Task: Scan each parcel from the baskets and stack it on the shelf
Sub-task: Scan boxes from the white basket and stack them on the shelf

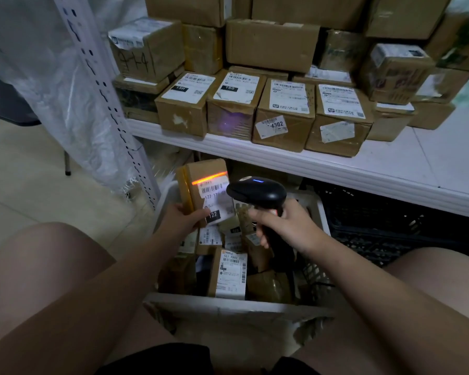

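Above both hands runs the white shelf (282,161), with stacked boxes (282,115) in rows and bare board up and to the right of my scanner hand. Below my grips sits the white basket (228,304) with parcels lying loose in it. A black crate (377,220) stands just right of my right wrist, under the shelf.

I judge I'm mid-scan. My left hand (182,216) reaches forward and holds a small brown parcel (201,174) upright over the basket, thumb pressed on the lower label and fingers wrapped behind. My right hand (279,226) is fisted round the handle of the black scanner (257,193), whose nose is just beside the label.

The orange beam line (209,177) lies slightly above the barcode. Next I'd probably dip the scanner a touch, then lift the parcel up to the shelf.
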Action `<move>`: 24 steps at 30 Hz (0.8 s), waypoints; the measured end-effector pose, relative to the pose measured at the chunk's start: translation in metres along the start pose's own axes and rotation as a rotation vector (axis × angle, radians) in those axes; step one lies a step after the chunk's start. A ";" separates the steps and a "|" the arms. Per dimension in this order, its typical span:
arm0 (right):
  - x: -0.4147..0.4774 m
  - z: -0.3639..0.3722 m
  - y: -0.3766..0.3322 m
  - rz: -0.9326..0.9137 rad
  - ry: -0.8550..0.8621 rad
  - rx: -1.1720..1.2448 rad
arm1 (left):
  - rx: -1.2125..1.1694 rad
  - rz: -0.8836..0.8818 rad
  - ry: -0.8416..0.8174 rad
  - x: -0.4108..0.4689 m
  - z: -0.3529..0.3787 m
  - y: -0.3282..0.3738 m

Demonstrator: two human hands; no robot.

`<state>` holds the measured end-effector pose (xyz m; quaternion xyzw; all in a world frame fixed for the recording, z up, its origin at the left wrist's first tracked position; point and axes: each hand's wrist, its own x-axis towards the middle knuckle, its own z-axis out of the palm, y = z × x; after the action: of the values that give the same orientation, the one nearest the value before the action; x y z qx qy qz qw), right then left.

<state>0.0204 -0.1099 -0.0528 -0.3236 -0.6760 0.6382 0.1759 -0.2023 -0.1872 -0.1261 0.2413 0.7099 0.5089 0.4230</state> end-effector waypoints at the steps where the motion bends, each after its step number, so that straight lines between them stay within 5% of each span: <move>1: 0.000 -0.001 -0.002 -0.027 0.004 0.001 | 0.022 0.042 -0.023 -0.006 0.001 0.003; 9: -0.007 -0.029 -0.041 -0.377 0.330 0.031 | -0.102 0.410 -0.041 -0.047 0.030 0.078; 15: -0.012 -0.077 -0.074 -0.527 0.463 0.284 | -0.119 0.546 -0.228 -0.048 0.098 0.148; 20: -0.027 -0.136 -0.083 -0.527 0.681 0.364 | 0.137 0.666 -0.317 -0.038 0.169 0.196; 24: -0.049 -0.186 -0.070 -0.465 0.926 0.439 | 0.567 0.894 -0.219 -0.030 0.218 0.213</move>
<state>0.1620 -0.0009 0.0467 -0.3682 -0.4331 0.4997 0.6535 -0.0207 -0.0192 0.0551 0.6762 0.5993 0.3995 0.1548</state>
